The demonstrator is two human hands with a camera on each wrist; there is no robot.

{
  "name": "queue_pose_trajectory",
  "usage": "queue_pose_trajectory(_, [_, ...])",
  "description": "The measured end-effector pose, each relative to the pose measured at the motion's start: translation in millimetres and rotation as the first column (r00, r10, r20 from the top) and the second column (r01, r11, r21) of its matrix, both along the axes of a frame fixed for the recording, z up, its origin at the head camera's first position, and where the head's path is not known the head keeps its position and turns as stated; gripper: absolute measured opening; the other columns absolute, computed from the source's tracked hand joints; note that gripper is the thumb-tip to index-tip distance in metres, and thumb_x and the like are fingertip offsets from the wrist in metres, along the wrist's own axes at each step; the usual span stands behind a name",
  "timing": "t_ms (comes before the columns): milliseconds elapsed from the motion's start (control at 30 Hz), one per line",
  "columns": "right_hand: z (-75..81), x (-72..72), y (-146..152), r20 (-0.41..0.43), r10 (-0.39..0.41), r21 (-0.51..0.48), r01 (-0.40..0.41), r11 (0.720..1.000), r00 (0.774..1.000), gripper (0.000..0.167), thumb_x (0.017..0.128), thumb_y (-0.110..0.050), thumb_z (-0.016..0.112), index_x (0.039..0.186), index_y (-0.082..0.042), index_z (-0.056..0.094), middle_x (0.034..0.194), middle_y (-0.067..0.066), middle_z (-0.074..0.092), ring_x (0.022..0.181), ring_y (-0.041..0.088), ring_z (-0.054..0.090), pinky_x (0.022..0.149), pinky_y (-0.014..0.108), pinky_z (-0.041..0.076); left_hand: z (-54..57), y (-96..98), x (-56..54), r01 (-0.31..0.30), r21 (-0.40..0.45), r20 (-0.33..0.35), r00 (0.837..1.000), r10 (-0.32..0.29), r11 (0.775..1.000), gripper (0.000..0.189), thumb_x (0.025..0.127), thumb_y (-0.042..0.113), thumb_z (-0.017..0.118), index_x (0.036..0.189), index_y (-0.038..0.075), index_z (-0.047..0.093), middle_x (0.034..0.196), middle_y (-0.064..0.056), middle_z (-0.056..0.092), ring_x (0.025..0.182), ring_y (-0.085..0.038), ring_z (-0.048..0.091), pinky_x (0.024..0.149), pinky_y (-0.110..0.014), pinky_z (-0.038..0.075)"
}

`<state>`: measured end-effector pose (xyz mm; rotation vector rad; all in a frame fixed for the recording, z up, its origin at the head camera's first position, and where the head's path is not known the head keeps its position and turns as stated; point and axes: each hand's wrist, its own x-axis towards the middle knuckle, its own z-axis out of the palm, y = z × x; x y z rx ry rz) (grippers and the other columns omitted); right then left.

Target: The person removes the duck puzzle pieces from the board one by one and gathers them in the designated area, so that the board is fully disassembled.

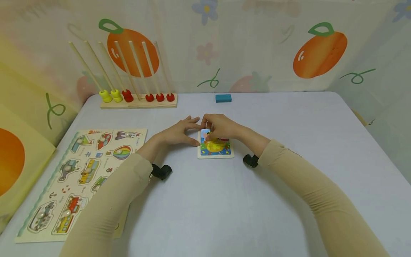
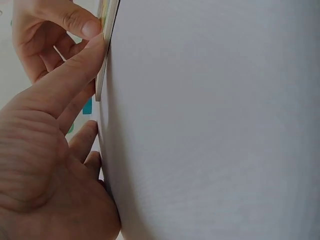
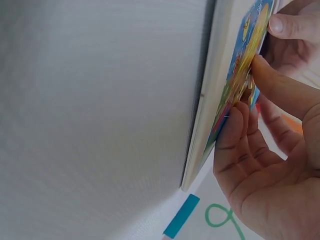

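A small square picture puzzle (image 1: pixel 216 150) with a pale border lies on the table, showing a yellow shape on blue and green. My right hand (image 1: pixel 221 126) is over its upper part, thumb and fingertips pinching a puzzle piece (image 3: pixel 247 94) at the surface. The piece is mostly hidden by the fingers. At the puzzle's left side, my left hand (image 1: pixel 179 132) rests with fingers spread, its thumb and forefinger touching the border. In the left wrist view the left thumb (image 2: pixel 75 75) lies along the board's edge.
A wooden bead abacus (image 1: pixel 138 103) with yellow and red beads stands at the back left. Behind the puzzle lies a blue block (image 1: pixel 223 98). A large vehicle peg puzzle board (image 1: pixel 72 153) lies at the left, partly under the left forearm.
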<state>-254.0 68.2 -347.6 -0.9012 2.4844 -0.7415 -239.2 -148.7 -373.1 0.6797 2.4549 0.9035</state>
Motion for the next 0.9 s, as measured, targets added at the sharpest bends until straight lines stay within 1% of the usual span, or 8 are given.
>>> queue_pose_trajectory(133, [-0.1,0.0,1.2,0.011,-0.014,-0.005,0.014,1.000,1.000,0.034,0.087,-0.014,0.075,0.115,-0.006,0.057,0.103,0.010,0.061,0.090,0.023,0.057,0.086,0.029,0.051,-1.0,0.3,0.1,-0.001,0.001,-0.004,1.000,0.001,1.000,0.066,0.086,0.027,0.074,0.146,0.015,0.050,0.168,-0.009,0.016,0.157,-0.035,-0.005,0.124,-0.063,-0.005])
queue_pose_trajectory(267, [0.1,-2.1,3.7,0.025,-0.034,-0.018,0.035,0.999,0.999,0.020,0.091,-0.011,0.069,0.108,-0.006,0.060,0.096,0.007,0.062,0.091,0.021,0.056,0.085,0.028,0.049,0.0,1.0,1.0,-0.006,-0.008,0.002,1.000,0.006,1.000,0.066,0.086,0.027,0.074,0.146,0.015,0.049,0.168,-0.008,0.015,0.157,-0.034,-0.006,0.124,-0.062,-0.005])
queue_pose_trajectory(400, [0.2,-4.7,6.3,0.097,-0.060,-0.061,0.066,0.996,0.993,0.011,0.095,-0.010,0.063,0.105,-0.005,0.061,0.091,0.007,0.061,0.084,0.019,0.055,0.076,0.025,0.049,1.2,1.7,2.3,-0.009,-0.013,0.007,1.000,0.009,1.000,0.066,0.086,0.027,0.074,0.146,0.015,0.049,0.168,-0.008,0.015,0.157,-0.034,-0.006,0.124,-0.062,-0.005])
queue_pose_trajectory(500, [1.2,-5.4,8.0,0.172,-0.066,-0.091,0.083,0.992,0.983,0.012,0.096,-0.012,0.061,0.104,-0.004,0.061,0.090,0.006,0.061,0.080,0.018,0.056,0.072,0.023,0.051,1.5,2.1,2.5,-0.006,-0.017,0.006,1.000,0.006,1.000,0.066,0.086,0.028,0.074,0.146,0.016,0.049,0.168,-0.008,0.015,0.157,-0.034,-0.006,0.124,-0.064,-0.004])
queue_pose_trajectory(633, [6.1,-4.6,10.5,0.238,-0.074,-0.114,0.103,0.988,0.968,0.014,0.097,-0.014,0.061,0.105,-0.004,0.061,0.092,0.006,0.062,0.083,0.019,0.060,0.077,0.025,0.057,1.8,2.5,2.0,0.006,-0.032,-0.008,1.000,-0.006,0.999,0.066,0.086,0.030,0.073,0.146,0.017,0.049,0.168,-0.008,0.016,0.157,-0.034,-0.005,0.124,-0.063,-0.005])
queue_pose_trajectory(767, [13.3,-3.9,14.8,0.263,-0.084,-0.125,0.120,0.985,0.961,0.016,0.096,-0.015,0.061,0.107,-0.003,0.060,0.094,0.007,0.061,0.087,0.022,0.062,0.082,0.030,0.059,2.1,2.0,1.6,0.018,-0.041,-0.023,1.000,-0.019,0.999,0.066,0.087,0.030,0.072,0.147,0.016,0.049,0.168,-0.010,0.016,0.157,-0.035,-0.004,0.124,-0.062,-0.007])
queue_pose_trajectory(900, [16.6,-5.8,22.5,0.280,-0.106,-0.138,0.149,0.979,0.954,0.017,0.097,-0.015,0.059,0.108,-0.002,0.059,0.098,0.009,0.063,0.088,0.023,0.062,0.082,0.030,0.058,2.1,1.6,1.5,0.018,-0.048,-0.019,1.000,-0.019,0.999,0.065,0.087,0.031,0.072,0.146,0.018,0.049,0.168,-0.010,0.016,0.157,-0.036,-0.005,0.124,-0.063,-0.008])
